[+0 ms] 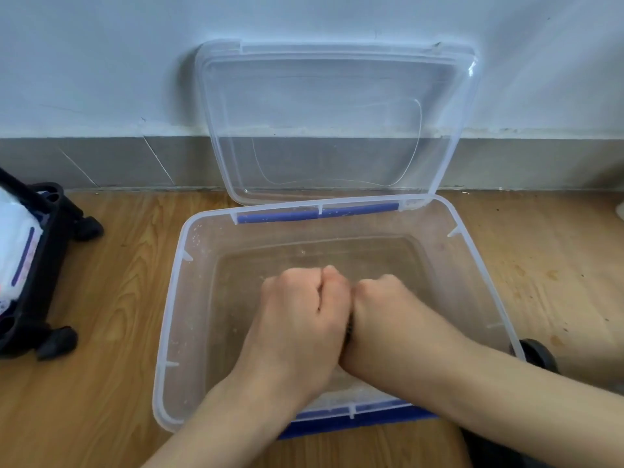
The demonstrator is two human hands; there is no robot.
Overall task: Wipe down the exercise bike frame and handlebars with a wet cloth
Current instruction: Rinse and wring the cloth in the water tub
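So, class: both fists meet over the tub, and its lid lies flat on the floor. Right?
No. The head view shows the lid propped upright against the wall. The left hand and right hand do meet over the tub, gripping a cloth.

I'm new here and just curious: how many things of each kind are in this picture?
Hands: 2, left hand, right hand
Clear box: 1
Clear lid: 1
Black cart: 1
White packet: 1
Lone black wheel: 1
Cloth, a dark sliver between the hands: 1
Total: 8
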